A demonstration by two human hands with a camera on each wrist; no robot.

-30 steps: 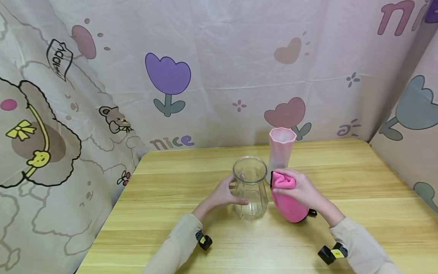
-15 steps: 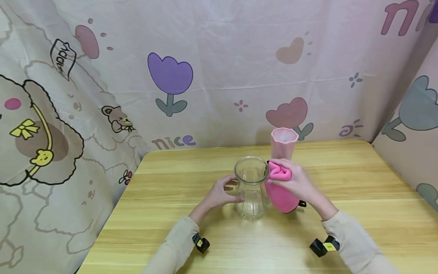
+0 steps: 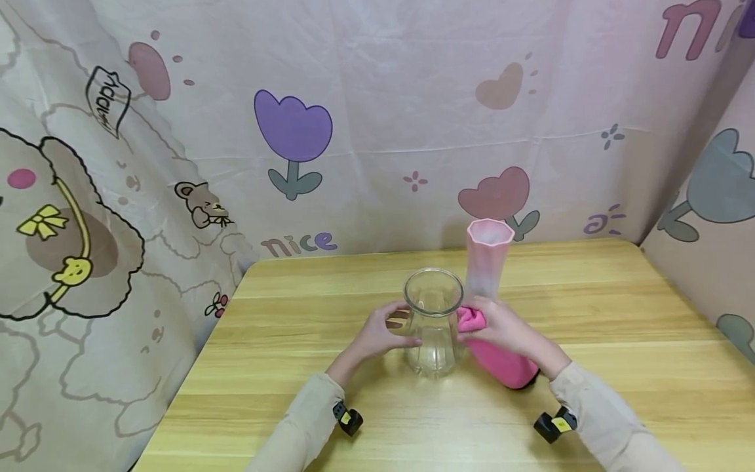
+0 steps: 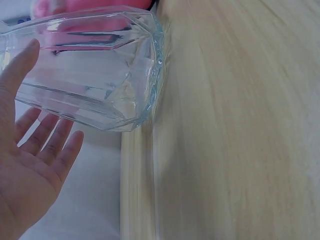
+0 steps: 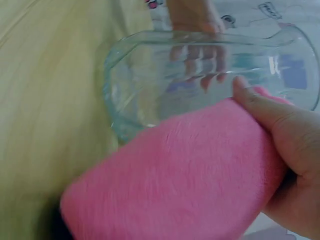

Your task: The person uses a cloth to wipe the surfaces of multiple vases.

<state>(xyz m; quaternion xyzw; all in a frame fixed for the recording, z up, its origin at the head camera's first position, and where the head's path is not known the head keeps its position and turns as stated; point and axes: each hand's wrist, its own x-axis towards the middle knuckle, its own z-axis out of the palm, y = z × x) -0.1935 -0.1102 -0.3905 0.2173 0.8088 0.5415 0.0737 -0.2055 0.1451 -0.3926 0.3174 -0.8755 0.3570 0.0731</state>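
Note:
A clear glass vase [image 3: 435,341] with a wide round rim stands upright on the wooden table. My left hand [image 3: 382,333] is at its left side, thumb in front and spread fingers behind; in the left wrist view the fingers [image 4: 55,145] look nearly straight and the palm is apart from the glass. With my right hand [image 3: 501,324] I grip a bunched pink cloth [image 3: 504,362] with a dark edge, close against the vase's right side. Its fuzzy surface fills much of the right wrist view, below the glass.
Behind my right hand stands a tall pink-and-white fluted vase [image 3: 486,262], its lower part hidden. The wooden table [image 3: 295,314] ends at a patterned curtain [image 3: 377,131] at the back, with more curtain on both sides.
My right hand first moved up and left with the pink cloth to the glass vase, then came down along its right side. The left hand and the vase stay almost in place.

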